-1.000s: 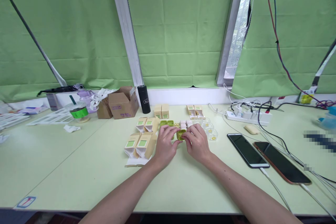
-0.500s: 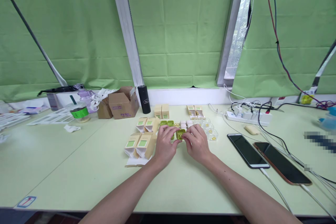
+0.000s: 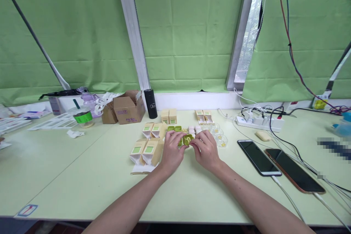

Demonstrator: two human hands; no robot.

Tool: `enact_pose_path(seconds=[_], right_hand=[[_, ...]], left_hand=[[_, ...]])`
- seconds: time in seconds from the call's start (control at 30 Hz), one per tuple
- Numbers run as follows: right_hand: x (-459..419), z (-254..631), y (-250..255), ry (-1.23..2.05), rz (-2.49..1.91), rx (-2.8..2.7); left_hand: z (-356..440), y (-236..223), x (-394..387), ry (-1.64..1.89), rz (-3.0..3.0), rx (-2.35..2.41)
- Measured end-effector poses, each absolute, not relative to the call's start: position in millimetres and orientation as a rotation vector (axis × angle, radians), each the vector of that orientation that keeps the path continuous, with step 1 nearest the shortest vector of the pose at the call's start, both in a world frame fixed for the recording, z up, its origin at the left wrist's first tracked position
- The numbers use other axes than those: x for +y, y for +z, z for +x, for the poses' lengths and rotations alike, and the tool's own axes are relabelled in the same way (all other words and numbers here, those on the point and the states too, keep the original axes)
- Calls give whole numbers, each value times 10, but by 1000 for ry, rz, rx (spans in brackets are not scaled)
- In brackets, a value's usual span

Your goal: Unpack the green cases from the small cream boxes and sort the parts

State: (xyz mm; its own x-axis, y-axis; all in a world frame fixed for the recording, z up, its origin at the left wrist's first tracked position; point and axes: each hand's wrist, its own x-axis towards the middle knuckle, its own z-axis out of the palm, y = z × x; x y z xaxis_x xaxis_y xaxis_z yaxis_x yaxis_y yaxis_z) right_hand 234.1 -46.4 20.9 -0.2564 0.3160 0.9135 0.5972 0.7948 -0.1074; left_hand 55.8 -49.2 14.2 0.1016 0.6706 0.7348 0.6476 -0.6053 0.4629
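Observation:
My left hand (image 3: 173, 150) pinches the left side of a small olive-green square cup (image 3: 187, 142), tilted so its inside faces me. A pale curved piece (image 3: 188, 139) shows inside it. The fingers of my right hand (image 3: 205, 150) are closed at the cup's right edge; whether they also grip the pale piece I cannot tell. More green cups (image 3: 178, 128) sit just beyond my left hand. Past my right hand are small pinkish-white pieces (image 3: 191, 128) and clear plastic domes (image 3: 222, 141) with yellow bits. Small beige boxes with green windows (image 3: 152, 150) stand left of my left hand.
Other beige boxes (image 3: 169, 116) stand farther back, near a black cylinder (image 3: 150, 104) and a cardboard carton (image 3: 130, 108). At the right lie two phones (image 3: 259, 157) with cables and a white power strip (image 3: 260, 122). A lidded drink cup (image 3: 84, 118) stands at the left.
The green cup has tipped and shifted slightly left between my fingers, and the pale curved piece inside shows more clearly. Both hands stay almost in place.

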Motion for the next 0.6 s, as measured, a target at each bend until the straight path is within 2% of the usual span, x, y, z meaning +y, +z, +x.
enact_pose_path(seconds=[0.3, 0.6], right_hand=[[-399, 2386, 204, -275, -736, -1790], [-52, 2207, 100, -277, -1124, -2100]], left_hand=[[478, 259, -462, 1745, 1920, 1577], [458, 306, -467, 1822, 1688, 1591]])
